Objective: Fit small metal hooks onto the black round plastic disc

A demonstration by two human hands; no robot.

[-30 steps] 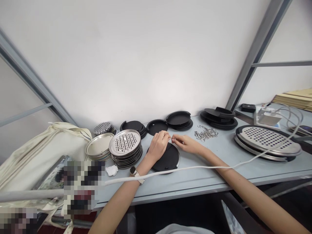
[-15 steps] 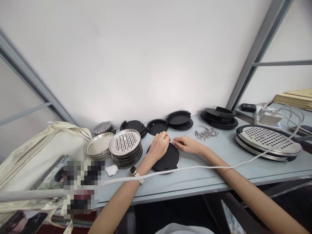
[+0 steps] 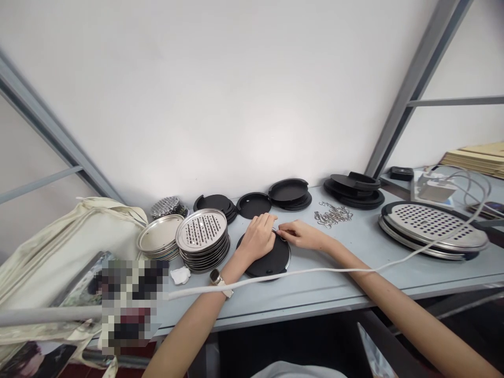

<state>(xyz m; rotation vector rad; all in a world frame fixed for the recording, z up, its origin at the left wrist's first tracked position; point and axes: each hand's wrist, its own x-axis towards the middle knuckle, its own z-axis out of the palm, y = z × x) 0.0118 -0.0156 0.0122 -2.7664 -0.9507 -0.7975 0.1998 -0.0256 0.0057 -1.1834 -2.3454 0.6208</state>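
My left hand (image 3: 258,234) rests with curled fingers on the far edge of a round black disc (image 3: 268,261) that lies flat on the grey table (image 3: 315,289). My right hand (image 3: 300,234) meets it fingertip to fingertip, both pinching a small metal clip (image 3: 276,229) at the disc's rim. A heap of loose metal clips (image 3: 333,214) lies just right of my right hand. A watch sits on my left wrist.
A stack of perforated metal plates (image 3: 202,238) and plain metal trays (image 3: 157,236) stand left. Black discs (image 3: 289,193) line the wall. A large perforated plate (image 3: 431,226) sits right. A white cable (image 3: 315,271) crosses the table front. A cloth bag (image 3: 59,247) lies far left.
Both hands have sunk a little toward the disc's rim, still pinched together on the small clip. Nothing else has moved.
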